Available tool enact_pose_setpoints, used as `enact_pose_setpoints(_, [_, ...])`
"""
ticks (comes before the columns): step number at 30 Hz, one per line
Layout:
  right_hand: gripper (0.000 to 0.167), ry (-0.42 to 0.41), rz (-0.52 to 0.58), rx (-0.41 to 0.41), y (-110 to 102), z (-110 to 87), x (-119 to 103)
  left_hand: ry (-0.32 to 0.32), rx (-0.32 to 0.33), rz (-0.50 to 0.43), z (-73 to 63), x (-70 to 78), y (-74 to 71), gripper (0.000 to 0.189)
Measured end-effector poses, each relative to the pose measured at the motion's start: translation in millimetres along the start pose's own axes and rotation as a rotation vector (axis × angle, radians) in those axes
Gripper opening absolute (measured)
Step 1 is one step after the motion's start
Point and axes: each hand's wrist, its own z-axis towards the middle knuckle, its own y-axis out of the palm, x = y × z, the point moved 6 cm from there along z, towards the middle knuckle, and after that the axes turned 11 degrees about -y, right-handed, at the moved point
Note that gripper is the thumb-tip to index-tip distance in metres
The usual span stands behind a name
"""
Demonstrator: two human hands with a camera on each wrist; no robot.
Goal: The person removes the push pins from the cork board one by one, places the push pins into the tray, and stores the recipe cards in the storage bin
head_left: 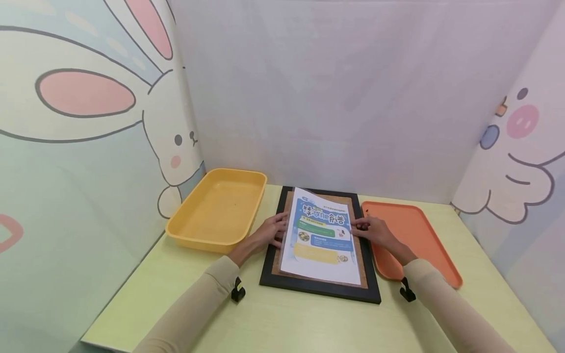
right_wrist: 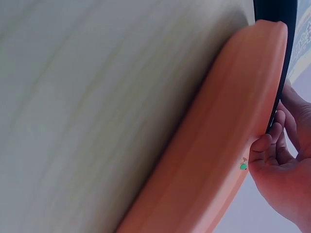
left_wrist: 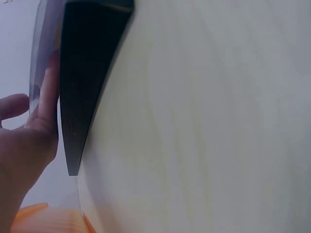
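Observation:
A printed sheet with blue, green and yellow panels lies over a black picture frame with a brown backing board. Along the sheet's left edge, my left hand pinches it; in the left wrist view the sheet edge, translucent there, passes between thumb and fingers, beside the frame's side. My right hand pinches the right edge between thumb and index finger. Its other fingers are curled near the frame and the orange tray. The sheet's upper left corner bows upward.
A deep yellow bin stands left of the frame. The orange tray lies to the right, under my right forearm. All rest on a pale yellow-green table, enclosed by a plain back curtain and cartoon-printed side panels.

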Motion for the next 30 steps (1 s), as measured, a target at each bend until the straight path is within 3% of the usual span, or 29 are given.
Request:
enact_pose_setpoints(15, [0.036, -0.053, -0.019, 0.017, -5.8, -4.0, -8.1, 0.067, 0.039, -0.012, -15.4, 14.5, -0.9, 0.064])
enact_pose_setpoints(24, [0.032, -0.101, -0.029, 0.030, -10.6, -4.3, -22.1, 0.101, 0.097, -0.089, -30.6, 25.2, -23.7, 0.066])
enact_pose_setpoints(30, [0.026, -0.155, -0.054, 0.039, -16.5, -0.2, -32.4, 0.108, 0.112, -0.064, -44.8, 36.0, -45.5, 0.063])
